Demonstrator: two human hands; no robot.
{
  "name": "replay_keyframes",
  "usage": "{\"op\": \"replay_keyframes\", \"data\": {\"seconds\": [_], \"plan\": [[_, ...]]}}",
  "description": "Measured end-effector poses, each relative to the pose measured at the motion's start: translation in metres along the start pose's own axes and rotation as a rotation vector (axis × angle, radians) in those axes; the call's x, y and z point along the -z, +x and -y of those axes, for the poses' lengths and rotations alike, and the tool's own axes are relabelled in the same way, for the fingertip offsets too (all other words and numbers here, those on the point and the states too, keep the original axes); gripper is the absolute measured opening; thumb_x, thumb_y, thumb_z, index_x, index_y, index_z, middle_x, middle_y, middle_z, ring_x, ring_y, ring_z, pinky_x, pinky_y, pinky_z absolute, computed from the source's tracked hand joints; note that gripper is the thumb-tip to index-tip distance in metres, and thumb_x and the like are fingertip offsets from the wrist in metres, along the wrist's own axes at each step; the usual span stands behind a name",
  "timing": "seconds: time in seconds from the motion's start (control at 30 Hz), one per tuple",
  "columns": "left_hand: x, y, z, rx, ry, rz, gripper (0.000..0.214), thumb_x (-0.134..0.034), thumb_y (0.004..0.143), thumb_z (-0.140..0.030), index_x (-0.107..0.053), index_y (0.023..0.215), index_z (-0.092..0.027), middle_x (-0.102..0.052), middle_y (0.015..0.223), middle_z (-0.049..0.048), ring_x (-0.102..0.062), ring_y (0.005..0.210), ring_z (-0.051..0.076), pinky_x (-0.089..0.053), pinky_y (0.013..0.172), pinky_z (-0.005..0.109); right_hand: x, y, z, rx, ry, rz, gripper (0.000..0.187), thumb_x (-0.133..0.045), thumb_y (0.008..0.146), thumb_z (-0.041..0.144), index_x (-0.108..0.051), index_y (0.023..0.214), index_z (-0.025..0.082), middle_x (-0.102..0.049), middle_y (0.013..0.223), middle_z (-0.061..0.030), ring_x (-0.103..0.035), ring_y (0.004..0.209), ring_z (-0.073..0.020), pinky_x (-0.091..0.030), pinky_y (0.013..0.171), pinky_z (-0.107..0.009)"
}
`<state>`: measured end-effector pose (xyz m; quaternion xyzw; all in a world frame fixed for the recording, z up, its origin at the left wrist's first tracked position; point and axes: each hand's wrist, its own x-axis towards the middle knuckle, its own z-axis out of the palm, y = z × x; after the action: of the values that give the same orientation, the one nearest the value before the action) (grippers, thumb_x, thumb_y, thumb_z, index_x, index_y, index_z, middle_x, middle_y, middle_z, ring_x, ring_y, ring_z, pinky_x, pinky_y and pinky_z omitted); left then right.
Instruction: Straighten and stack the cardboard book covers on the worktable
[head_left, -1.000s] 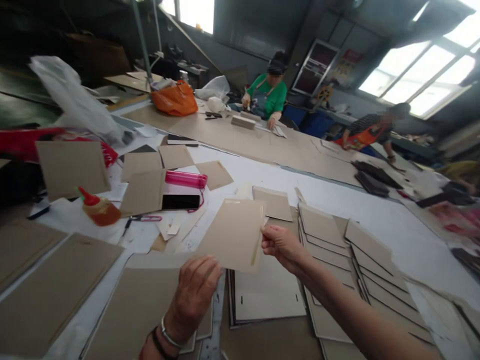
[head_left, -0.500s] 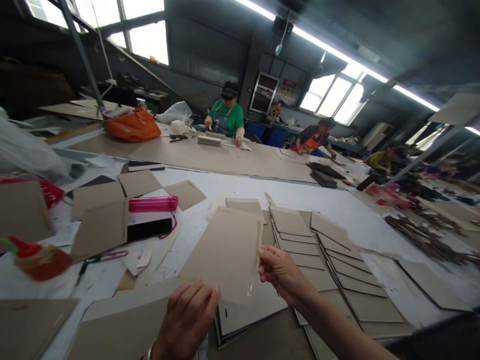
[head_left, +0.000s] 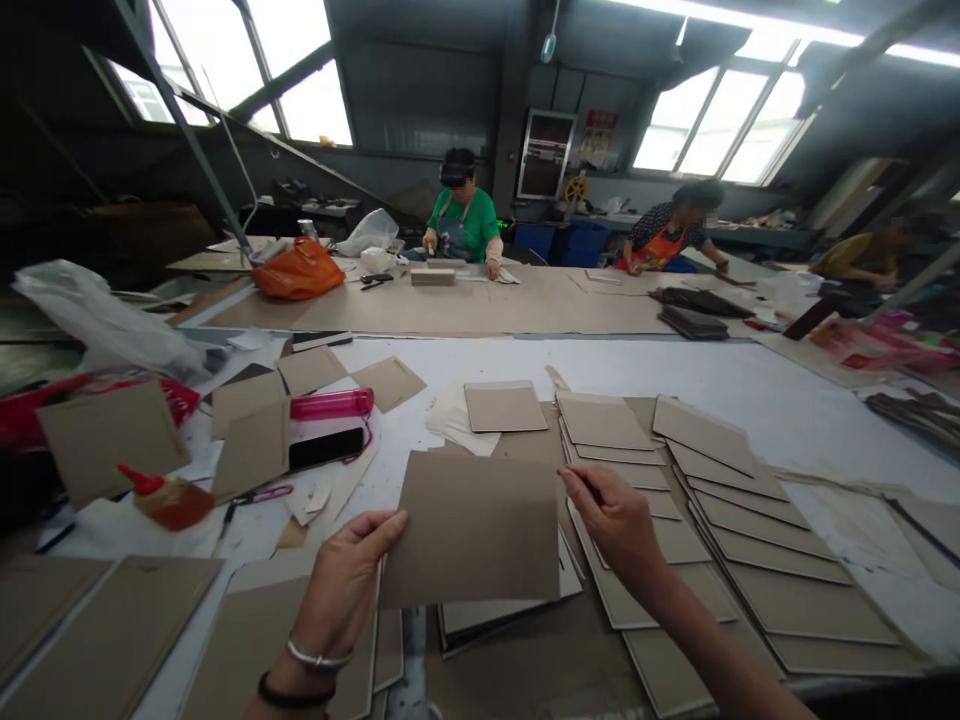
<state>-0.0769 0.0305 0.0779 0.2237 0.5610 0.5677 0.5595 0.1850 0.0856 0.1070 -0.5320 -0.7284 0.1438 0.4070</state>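
A flat grey-beige board (head_left: 471, 530) is raised in front of me, its broad plain face towards the camera. My left hand (head_left: 352, 560) grips its left edge, thumb on the near face. My right hand (head_left: 611, 505) is closed in a pinch at the board's upper right corner; what is between the fingertips, if anything, is too small to make out. Below the raised board lies a stack of pale boards with dark edges (head_left: 499, 615), partly hidden by it. Overlapping rows of similar boards (head_left: 607, 420) fan out to the right of my right hand.
On the left are a glue bottle with a red tip (head_left: 169, 500), a black phone (head_left: 326, 449), a pink bottle (head_left: 331, 403) and loose boards. One board (head_left: 506, 407) lies ahead. Across the long table, a person in green (head_left: 463, 222) and a person in an orange apron (head_left: 667, 240) work.
The board has been lifted and tilted, showing a plain face instead of the one with a strip along its edge. My left hand has moved up and now grips its left edge.
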Motion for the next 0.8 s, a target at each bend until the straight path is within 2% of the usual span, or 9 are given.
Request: {"op": "replay_keyframes", "data": {"seconds": [0.13, 0.23, 0.33, 0.47, 0.57, 0.63, 0.7, 0.77, 0.8], "plan": [[-0.023, -0.007, -0.019, -0.072, 0.389, 0.032, 0.030, -0.071, 0.051, -0.041, -0.065, 0.065, -0.014, -0.064, 0.060, 0.0009, -0.054, 0.058, 0.012, -0.041, 0.055, 0.023, 0.007, 0.018, 0.012, 0.307, -0.042, 0.099, 0.021, -0.044, 0.086, 0.026, -0.061, 0.096, 0.019, -0.061, 0.086, -0.0050, -0.054, 0.082, -0.0142, -0.044, 0.073, -0.026], [-0.052, -0.017, -0.039, -0.238, 0.785, 0.114, 0.021, -0.066, 0.058, -0.038, -0.064, 0.061, -0.017, -0.062, 0.057, -0.0008, -0.052, 0.056, 0.013, -0.039, 0.054, 0.023, 0.010, 0.030, 0.032, 0.572, -0.172, 0.169, 0.025, -0.044, 0.086, 0.022, -0.058, 0.106, 0.019, -0.059, 0.096, -0.0067, -0.049, 0.089, -0.0160, -0.043, 0.075, -0.028], [-0.082, -0.025, -0.055, -0.509, 1.052, 0.223, 0.012, -0.059, 0.066, -0.030, -0.064, 0.061, -0.020, -0.062, 0.062, -0.0013, -0.054, 0.062, 0.013, -0.041, 0.060, 0.024, 0.015, 0.038, 0.048, 0.797, -0.349, 0.294, 0.020, -0.044, 0.085, 0.017, -0.061, 0.095, 0.016, -0.059, 0.090, -0.0071, -0.046, 0.083, -0.0169, -0.040, 0.070, -0.029], [-0.112, -0.024, -0.066, -0.829, 1.315, 0.305, 0.018, -0.049, 0.073, -0.018, -0.061, 0.060, -0.020, -0.058, 0.062, -0.0007, -0.052, 0.063, 0.012, -0.041, 0.062, 0.024, 0.024, 0.048, 0.056, 0.905, -0.458, 0.429, 0.019, -0.042, 0.084, 0.010, -0.060, 0.078, 0.012, -0.055, 0.075, -0.0070, -0.042, 0.073, -0.0163, -0.037, 0.063, -0.029], [-0.124, -0.024, -0.068, -1.021, 1.454, 0.237, 0.025, -0.043, 0.078, -0.018, -0.059, 0.059, -0.017, -0.055, 0.062, 0.0016, -0.050, 0.064, 0.014, -0.041, 0.062, 0.026, 0.029, 0.055, 0.053, 0.887, -0.468, 0.417, 0.023, -0.036, 0.084, 0.007, -0.058, 0.078, 0.011, -0.053, 0.073, -0.0071, -0.042, 0.071, -0.0159, -0.036, 0.061, -0.028], [-0.124, -0.027, -0.066, -1.188, 1.443, 0.090, 0.022, -0.043, 0.080, -0.021, -0.061, 0.067, -0.016, -0.057, 0.070, 0.0038, -0.051, 0.073, 0.016, -0.042, 0.069, 0.030, 0.031, 0.060, 0.043, 0.782, -0.447, 0.368, 0.024, -0.033, 0.085, 0.010, -0.057, 0.079, 0.012, -0.052, 0.076, -0.0071, -0.042, 0.072, -0.0155, -0.036, 0.062, -0.028], [-0.114, -0.032, -0.059, -1.309, 1.339, -0.107, 0.016, -0.048, 0.079, -0.026, -0.061, 0.079, -0.017, -0.059, 0.081, 0.0048, -0.052, 0.083, 0.018, -0.040, 0.078, 0.034, 0.034, 0.062, 0.025, 0.594, -0.374, 0.288, 0.023, -0.034, 0.086, 0.016, -0.056, 0.078, 0.014, -0.051, 0.078, -0.0063, -0.044, 0.073, -0.0151, -0.037, 0.063, -0.027], [-0.095, -0.035, -0.041, -1.248, 1.207, -0.270, 0.016, -0.053, 0.077, -0.030, -0.060, 0.084, -0.017, -0.059, 0.083, 0.0041, -0.052, 0.085, 0.018, -0.040, 0.081, 0.035, 0.037, 0.060, 0.001, 0.350, -0.252, 0.205, 0.021, -0.038, 0.086, 0.023, -0.055, 0.075, 0.017, -0.051, 0.076, -0.0047, -0.045, 0.072, -0.0144, -0.037, 0.065, -0.027], [-0.083, -0.036, -0.027, -1.125, 1.137, -0.313, 0.018, -0.053, 0.077, -0.032, -0.059, 0.082, -0.017, -0.059, 0.080, 0.0036, -0.054, 0.081, 0.017, -0.042, 0.079, 0.033, 0.037, 0.057, -0.012, 0.215, -0.179, 0.184, 0.021, -0.039, 0.085, 0.027, -0.054, 0.073, 0.018, -0.051, 0.074, -0.0036, -0.046, 0.071, -0.0139, -0.037, 0.065, -0.027]]}}
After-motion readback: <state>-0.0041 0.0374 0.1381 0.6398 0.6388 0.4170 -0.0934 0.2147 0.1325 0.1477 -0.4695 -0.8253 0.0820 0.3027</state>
